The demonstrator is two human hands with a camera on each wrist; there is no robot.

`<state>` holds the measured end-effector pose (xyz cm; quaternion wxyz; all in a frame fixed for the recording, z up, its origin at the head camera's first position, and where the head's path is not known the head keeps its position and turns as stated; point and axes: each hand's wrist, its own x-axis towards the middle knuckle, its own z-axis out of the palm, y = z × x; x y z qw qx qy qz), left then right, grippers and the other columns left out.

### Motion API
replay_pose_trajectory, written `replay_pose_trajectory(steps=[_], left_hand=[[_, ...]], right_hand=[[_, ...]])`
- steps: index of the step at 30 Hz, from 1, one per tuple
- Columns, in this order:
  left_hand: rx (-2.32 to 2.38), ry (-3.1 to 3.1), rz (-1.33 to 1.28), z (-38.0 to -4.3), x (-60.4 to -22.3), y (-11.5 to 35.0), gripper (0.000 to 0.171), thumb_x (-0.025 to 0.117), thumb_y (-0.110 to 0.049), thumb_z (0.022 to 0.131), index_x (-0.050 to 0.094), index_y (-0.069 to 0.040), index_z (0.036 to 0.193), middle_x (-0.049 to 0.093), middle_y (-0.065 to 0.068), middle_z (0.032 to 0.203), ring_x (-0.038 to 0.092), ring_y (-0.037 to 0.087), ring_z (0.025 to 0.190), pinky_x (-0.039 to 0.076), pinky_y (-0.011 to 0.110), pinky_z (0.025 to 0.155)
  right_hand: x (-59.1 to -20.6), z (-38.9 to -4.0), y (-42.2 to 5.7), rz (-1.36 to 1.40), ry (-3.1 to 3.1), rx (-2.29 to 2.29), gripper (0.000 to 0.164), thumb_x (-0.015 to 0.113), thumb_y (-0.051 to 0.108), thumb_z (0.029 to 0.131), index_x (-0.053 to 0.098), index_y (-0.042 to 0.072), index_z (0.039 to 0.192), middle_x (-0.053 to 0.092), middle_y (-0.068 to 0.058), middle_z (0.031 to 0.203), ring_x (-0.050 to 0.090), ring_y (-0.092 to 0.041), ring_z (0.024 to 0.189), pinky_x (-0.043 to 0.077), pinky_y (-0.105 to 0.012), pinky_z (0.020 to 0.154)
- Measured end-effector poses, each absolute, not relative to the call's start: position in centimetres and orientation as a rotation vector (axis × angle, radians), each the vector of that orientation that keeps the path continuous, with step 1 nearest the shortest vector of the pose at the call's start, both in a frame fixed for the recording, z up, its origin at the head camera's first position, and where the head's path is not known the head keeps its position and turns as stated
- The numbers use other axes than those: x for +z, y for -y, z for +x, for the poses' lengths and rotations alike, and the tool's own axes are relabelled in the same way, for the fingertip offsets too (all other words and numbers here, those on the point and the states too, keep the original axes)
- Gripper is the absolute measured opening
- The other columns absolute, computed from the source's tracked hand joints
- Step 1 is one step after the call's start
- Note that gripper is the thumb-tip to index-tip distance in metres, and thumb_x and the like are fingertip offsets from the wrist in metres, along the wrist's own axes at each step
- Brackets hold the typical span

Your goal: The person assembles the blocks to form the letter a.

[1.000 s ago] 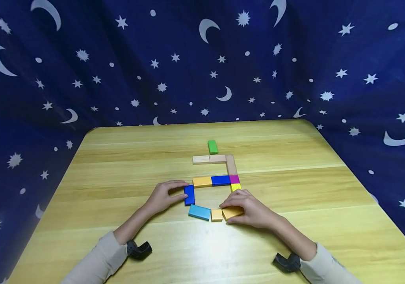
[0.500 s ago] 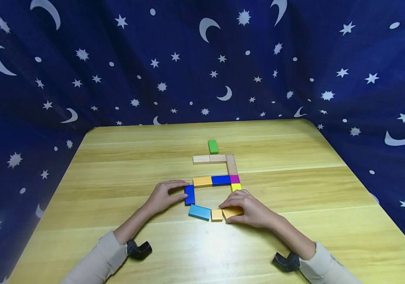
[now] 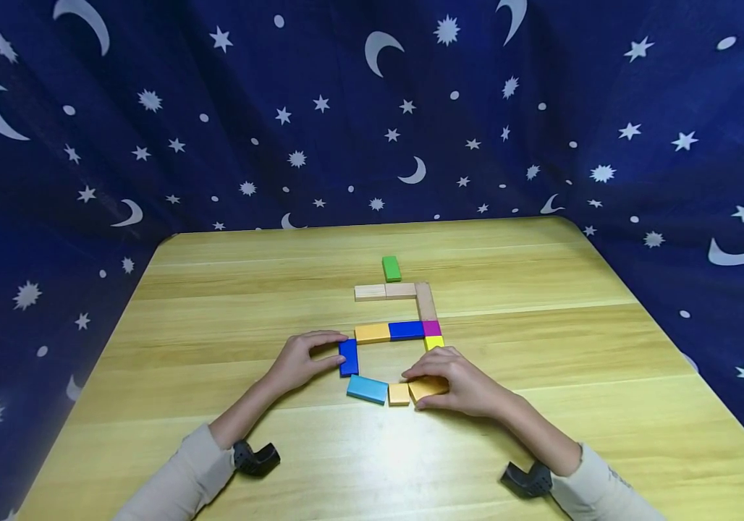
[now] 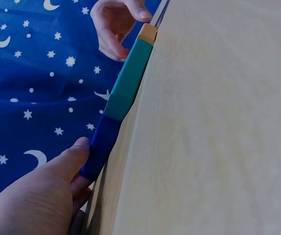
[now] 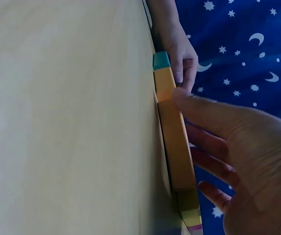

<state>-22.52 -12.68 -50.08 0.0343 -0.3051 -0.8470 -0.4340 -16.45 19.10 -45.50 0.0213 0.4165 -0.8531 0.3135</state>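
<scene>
In the head view my left hand (image 3: 298,364) holds a dark blue wooden block (image 3: 349,359) at its left side, index fingertip at the far end and thumb lower down. My right hand (image 3: 459,383) pinches a yellow-orange block (image 3: 427,389) by its left end, thumb on the near side. Between the hands lie a light blue block (image 3: 367,389), slightly slanted, and a small orange square block (image 3: 399,394). The right wrist view shows the thumb (image 5: 199,105) near where the long orange block meets the small one. Part of the held orange block is hidden under the hand.
Behind, an orange block (image 3: 372,333), a blue block (image 3: 406,331), a magenta block (image 3: 432,328) and a yellow block (image 3: 433,342) form a line with a corner. Plain wood blocks (image 3: 400,291) and a green block (image 3: 391,269) lie farther back on the wooden table (image 3: 229,304).
</scene>
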Motion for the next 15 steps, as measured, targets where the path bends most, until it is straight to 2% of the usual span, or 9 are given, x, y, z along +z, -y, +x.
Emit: replay_pose_trajectory(steps=[6,11,15], left_hand=[[-1.329,2.602,-0.946,-22.6,-50.0,12.5,0.037,0.068,-0.040,0.081,0.068,-0.020,0.113,0.063,-0.007,0.115,0.056,0.013,0.109,0.043,0.036,0.093],[-1.333,2.600,-0.949,-22.6,-50.1,12.6,0.037,0.068,-0.040,0.082,0.068,-0.021,0.113,0.063,-0.007,0.115,0.056,0.013,0.109,0.043,0.036,0.093],[-1.342,2.594,-0.945,-22.5,-50.1,12.6,0.035,0.069,-0.038,0.082,0.068,-0.021,0.113,0.063,-0.006,0.115,0.057,0.013,0.108,0.044,0.036,0.093]], right_hand=[[-44.4,-17.2,-20.1,1.152,2.618,1.018,0.037,0.078,0.022,0.075,0.067,0.012,0.108,0.064,0.007,0.106,0.055,-0.012,0.101,0.040,-0.038,0.091],[-42.5,-18.9,-20.8,1.000,2.605,1.046,0.029,0.071,0.020,0.081,0.068,0.013,0.109,0.064,0.005,0.108,0.055,-0.015,0.104,0.044,-0.042,0.089],[-41.1,-21.1,-21.0,0.921,2.616,1.099,0.025,0.068,0.020,0.085,0.068,0.012,0.109,0.065,0.002,0.108,0.054,-0.018,0.105,0.043,-0.044,0.090]])
